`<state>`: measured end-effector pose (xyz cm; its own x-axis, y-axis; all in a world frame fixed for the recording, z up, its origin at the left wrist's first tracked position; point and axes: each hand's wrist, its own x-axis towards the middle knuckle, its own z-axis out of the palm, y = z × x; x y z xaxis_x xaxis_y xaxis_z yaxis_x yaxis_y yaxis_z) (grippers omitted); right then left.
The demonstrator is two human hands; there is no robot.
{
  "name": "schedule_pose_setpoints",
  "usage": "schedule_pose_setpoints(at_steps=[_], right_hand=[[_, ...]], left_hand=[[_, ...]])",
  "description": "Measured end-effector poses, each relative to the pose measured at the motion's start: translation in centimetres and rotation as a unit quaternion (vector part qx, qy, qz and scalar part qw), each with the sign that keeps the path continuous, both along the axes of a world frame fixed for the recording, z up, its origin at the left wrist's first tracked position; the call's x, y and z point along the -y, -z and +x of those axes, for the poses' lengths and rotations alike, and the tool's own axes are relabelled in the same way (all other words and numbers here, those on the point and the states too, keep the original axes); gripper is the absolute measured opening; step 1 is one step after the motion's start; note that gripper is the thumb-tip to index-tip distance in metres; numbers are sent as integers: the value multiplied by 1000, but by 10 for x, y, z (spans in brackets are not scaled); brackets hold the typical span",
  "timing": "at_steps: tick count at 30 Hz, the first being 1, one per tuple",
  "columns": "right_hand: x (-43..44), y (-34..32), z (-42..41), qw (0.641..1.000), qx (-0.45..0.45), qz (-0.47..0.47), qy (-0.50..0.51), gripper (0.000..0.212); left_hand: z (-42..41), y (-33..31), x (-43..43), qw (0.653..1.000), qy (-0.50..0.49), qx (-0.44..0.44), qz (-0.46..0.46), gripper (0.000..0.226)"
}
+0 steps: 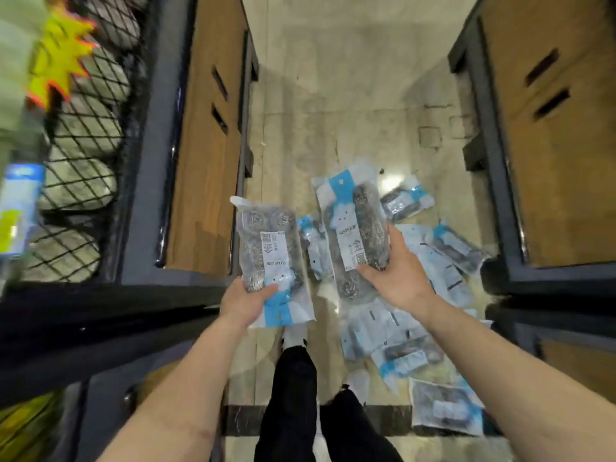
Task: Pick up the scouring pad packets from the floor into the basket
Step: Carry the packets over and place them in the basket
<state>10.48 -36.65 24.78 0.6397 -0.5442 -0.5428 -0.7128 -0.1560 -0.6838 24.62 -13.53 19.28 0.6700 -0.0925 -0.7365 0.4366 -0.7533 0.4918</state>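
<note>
Black wire-mesh basket (83,128): one, far left. Left hand (245,301) fingers clamp a clear plastic packet of steel scouring pads (271,248) with a blue-white label. Right hand (396,278) fingers clamp a second packet (353,221). Both are held above the floor. Loose packets (406,358) overlap on the beige tiles (333,95): roughly seven, exact count unclear.

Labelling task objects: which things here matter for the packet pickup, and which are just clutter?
Job: left hand holding one packet; right hand holding another packet; loose packets on the floor; wire basket.
Lying about: yellow star tag; wooden panels; blurred blue item.
</note>
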Motion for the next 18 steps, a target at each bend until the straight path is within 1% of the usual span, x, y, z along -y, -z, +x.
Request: schedule_pose_setpoints(at_steps=[3, 5, 7, 9, 10, 11, 12, 13, 14, 15, 16, 17, 18], right_hand=[[-5, -99, -38, 999, 20, -11, 33, 79], [-8, -146, -59, 998, 35, -22, 45, 83], [-9, -183, -77, 997, 47, -25, 52, 93], [-8, -215, -92, 996, 66, -31, 54, 95], [-7, -227, -100, 995, 77, -32, 58, 94], [-7, -238, -109, 994, 85, -34, 66, 93], [-6, -248, -117, 993, 89, -39, 74, 94], [-6, -256, -125, 991, 92, -49, 80, 96], [-4, -264, -132, 990, 97, -61, 84, 97], [-2, -273, -137, 988, 102, -70, 89, 97], [2, -281, -143, 987, 105, -77, 95, 96], [4, -290, -148, 985, 112, -78, 107, 95], [6, -298, -153, 982, 125, -79, 118, 93]], left_hand=[[-27, -101, 3, 1000, 5, 7, -14, 46], [-42, -153, 7, 999, 10, 10, -31, 49], [-53, -191, 14, 998, 25, 21, -48, 45], [-61, -225, 24, 996, 42, 35, -71, 45], [-62, -232, 30, 995, 46, 38, -84, 49], [-62, -235, 34, 993, 53, 42, -93, 57], [-56, -225, 38, 992, 58, 49, -100, 73], [-44, -200, 43, 991, 55, 50, -111, 92], [-39, -197, 51, 990, 56, 48, -124, 108], [-42, -211, 60, 988, 59, 42, -137, 115], [-46, -229, 68, 987, 63, 31, -144, 109], [-62, -269, 76, 985, 72, 29, -156, 91], [-72, -295, 83, 982, 90, 28, -166, 66]])
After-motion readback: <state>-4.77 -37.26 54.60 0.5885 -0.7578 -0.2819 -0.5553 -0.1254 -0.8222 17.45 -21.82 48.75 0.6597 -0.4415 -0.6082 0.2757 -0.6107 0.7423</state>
